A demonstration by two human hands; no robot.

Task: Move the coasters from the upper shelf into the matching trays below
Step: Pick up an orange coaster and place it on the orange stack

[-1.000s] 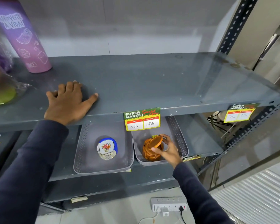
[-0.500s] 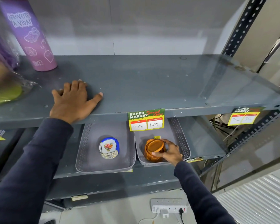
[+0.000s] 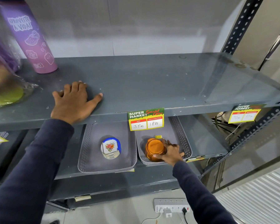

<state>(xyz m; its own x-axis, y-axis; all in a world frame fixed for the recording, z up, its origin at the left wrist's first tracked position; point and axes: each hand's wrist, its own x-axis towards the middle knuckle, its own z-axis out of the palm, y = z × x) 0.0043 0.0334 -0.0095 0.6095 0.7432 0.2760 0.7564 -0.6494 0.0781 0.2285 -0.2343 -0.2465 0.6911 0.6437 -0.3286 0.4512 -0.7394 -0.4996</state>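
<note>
Two grey perforated trays stand side by side on the lower shelf. The left tray (image 3: pixel 90 152) holds a stack of white floral coasters with blue edges (image 3: pixel 111 147). In the right tray (image 3: pixel 183 139) sits a stack of orange coasters (image 3: pixel 153 147), and my right hand (image 3: pixel 170 152) wraps its fingers around that stack from the right. My left hand (image 3: pixel 74 101) lies flat, fingers spread, on the upper shelf (image 3: pixel 152 81), holding nothing. I see no coasters on the visible stretch of the upper shelf.
A purple bottle (image 3: pixel 31 41) stands at the back left of the upper shelf, beside a plastic bag with yellow-green items (image 3: pixel 6 94). Price tags (image 3: pixel 145 118) hang from the shelf's front edge. A power strip (image 3: pixel 171 206) lies on the floor. A perforated metal upright (image 3: pixel 242 23) stands at the right.
The top orange coaster, tilted in my right hand a second ago, now lies flat on the stack, with my fingers still around it. My left hand has stayed on the upper shelf.
</note>
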